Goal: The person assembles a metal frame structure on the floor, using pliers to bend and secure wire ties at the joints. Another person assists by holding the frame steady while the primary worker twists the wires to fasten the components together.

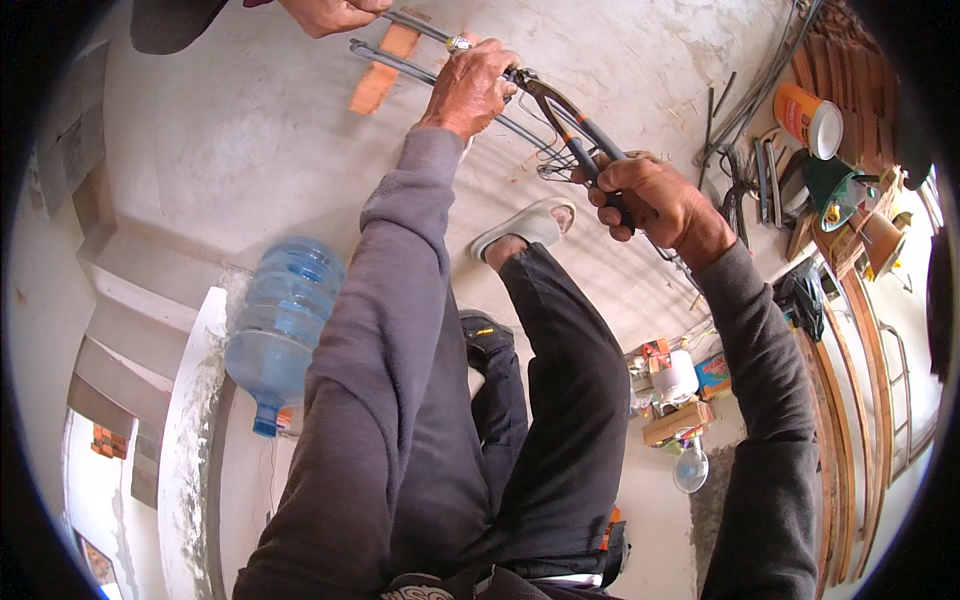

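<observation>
While my right grip (655, 195) is closed round the handles of the pliers (596, 132), at the upper right of centre, my left grip (475, 88) is at the top middle, its fingers bent over the rods beside the tool's head; I cannot tell exactly what they pinch. The pliers are long and slim, with a dark metal head and grey handles, each crossed by an orange band and darker toward my palm. The handles stand a little apart, and my left fingers partly hide the head. The rods (400, 64) are grey, thin and straight, running slantwise from the upper left of my left hand down toward my right. They cross an orange brick (372, 90) on the pale floor (240, 130). Another person's hand (330, 12) is near their ends, at the top edge.
</observation>
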`<state>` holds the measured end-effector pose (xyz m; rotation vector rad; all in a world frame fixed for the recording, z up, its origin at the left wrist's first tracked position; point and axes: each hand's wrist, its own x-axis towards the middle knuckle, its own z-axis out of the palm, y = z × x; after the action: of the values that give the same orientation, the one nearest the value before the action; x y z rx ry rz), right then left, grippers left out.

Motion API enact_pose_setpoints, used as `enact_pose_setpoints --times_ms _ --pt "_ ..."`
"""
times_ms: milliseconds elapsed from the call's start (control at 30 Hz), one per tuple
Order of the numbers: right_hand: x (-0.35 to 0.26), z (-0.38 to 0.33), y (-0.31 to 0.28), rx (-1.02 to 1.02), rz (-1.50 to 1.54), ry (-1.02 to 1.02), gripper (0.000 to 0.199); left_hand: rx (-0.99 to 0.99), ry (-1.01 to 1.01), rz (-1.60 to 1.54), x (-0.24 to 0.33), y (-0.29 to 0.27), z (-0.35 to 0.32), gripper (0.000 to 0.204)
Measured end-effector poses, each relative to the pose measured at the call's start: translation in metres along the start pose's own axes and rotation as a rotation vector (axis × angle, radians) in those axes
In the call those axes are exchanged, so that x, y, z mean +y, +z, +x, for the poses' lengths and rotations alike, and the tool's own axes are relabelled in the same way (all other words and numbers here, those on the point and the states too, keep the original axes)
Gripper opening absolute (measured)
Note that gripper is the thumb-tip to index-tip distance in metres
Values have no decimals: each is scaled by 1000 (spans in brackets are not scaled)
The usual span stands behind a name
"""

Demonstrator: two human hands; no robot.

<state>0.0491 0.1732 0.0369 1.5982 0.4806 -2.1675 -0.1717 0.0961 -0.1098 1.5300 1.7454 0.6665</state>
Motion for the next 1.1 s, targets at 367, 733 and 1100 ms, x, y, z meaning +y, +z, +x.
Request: enact_pose_setpoints --times_ms 367,733,1100 --pt "16 5 9 44 77 -9 31 -42 -13 60 0 0 2 27" --pt "22 5 11 45 144 -48 31 -62 -20 41 0 0 2 27" --pt "3 7 -15 -72 -68 -28 39 -73 1 296 29 -5 -9 50"
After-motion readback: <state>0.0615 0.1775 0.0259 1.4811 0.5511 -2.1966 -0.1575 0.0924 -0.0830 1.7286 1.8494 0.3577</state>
